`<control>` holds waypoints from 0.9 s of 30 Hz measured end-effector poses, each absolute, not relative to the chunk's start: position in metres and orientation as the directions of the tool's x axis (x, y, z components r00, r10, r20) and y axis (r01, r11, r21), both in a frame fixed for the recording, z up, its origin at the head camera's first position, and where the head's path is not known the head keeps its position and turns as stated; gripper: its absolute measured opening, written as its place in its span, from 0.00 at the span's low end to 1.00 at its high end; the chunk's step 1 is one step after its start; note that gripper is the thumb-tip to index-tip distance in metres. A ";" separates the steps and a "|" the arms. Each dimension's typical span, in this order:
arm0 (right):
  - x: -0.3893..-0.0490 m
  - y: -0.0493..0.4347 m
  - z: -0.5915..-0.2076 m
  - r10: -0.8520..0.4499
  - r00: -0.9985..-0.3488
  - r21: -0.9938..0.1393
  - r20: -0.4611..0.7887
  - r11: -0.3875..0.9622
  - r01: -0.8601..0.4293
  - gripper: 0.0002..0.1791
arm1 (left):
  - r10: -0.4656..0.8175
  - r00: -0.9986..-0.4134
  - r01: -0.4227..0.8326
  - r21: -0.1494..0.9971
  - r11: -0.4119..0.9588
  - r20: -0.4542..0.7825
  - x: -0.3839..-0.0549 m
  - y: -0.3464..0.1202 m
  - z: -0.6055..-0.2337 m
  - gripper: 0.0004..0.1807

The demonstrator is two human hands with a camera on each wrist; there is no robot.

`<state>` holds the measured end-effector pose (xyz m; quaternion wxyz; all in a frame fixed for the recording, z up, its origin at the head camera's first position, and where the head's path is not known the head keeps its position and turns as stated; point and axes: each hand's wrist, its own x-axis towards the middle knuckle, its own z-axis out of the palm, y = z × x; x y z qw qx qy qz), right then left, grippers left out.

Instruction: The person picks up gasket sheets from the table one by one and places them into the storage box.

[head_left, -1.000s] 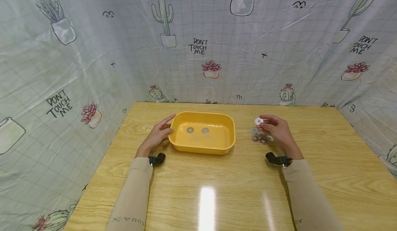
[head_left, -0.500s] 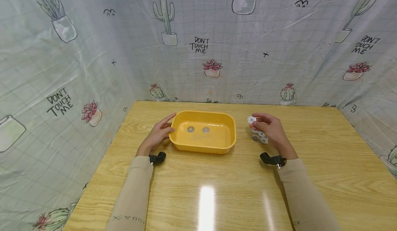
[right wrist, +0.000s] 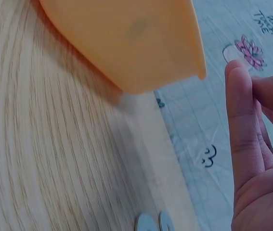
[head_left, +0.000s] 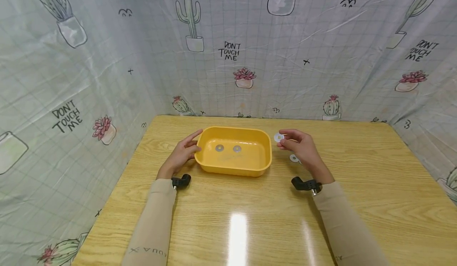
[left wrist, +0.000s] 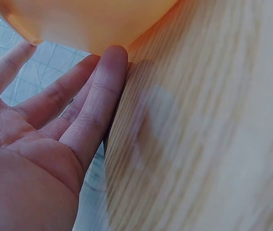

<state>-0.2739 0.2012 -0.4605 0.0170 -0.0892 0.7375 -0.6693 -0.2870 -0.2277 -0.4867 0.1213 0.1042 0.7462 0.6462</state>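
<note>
In the head view, a yellow tray stands on the table with two flat metal washers lying inside, a left washer and a right washer. My left hand rests against the tray's left end, its fingers fairly straight; the left wrist view shows fingertips touching the tray's outer wall. My right hand pinches a washer between thumb and fingers, raised just right of the tray's right rim. That washer cannot be made out in the right wrist view.
Loose washers lie on the wooden table under my right hand, partly hidden by it; two washers show at the bottom of the right wrist view. A cactus-print curtain borders the table's back and sides.
My right hand has moved left with the pinched washer, from above the loose washers toward the tray's right rim. My left hand and the tray stay in place.
</note>
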 end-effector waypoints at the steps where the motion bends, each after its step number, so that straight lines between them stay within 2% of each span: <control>1: -0.274 0.200 -0.460 -0.158 -0.983 -0.990 0.095 0.090 -0.111 0.25 | 0.312 -0.949 0.000 0.989 0.146 -0.046 -0.287 -0.228 -0.486 0.36; 27: -0.257 0.150 -0.451 -0.245 -0.963 -0.993 0.109 0.024 -0.118 0.21 | 0.305 -0.951 -0.005 0.988 0.156 -0.053 -0.285 -0.227 -0.482 0.37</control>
